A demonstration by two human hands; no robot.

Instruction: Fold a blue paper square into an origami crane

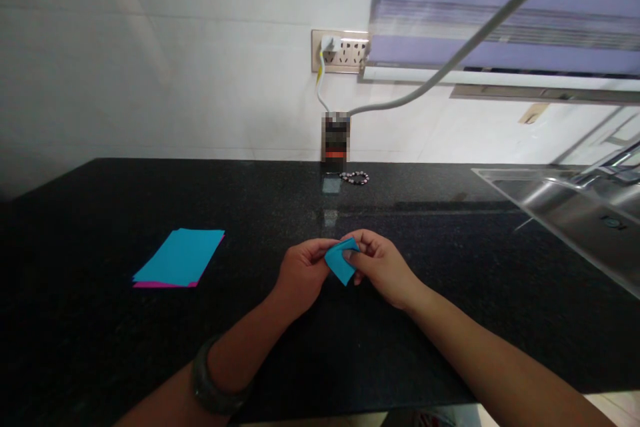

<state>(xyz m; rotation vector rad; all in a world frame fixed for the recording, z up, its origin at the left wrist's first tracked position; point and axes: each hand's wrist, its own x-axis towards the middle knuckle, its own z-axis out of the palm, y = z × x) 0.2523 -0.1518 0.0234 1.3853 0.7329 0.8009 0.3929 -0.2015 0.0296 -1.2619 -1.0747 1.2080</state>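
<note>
A small folded piece of blue paper (340, 262) is held between both hands just above the black countertop (100, 347). My left hand (303, 273) pinches its left edge with thumb and fingers. My right hand (383, 265) grips its right side, thumb on top. The paper is folded into a small angular shape with a point hanging down. A dark bracelet sits on my left wrist.
A stack of blue sheets with a pink one underneath (180, 265) lies to the left. At the back wall stand a small dark device (335, 141), a bead bracelet (355, 177), and a socket with plugged cables (340, 51). A steel sink (575, 213) is at right.
</note>
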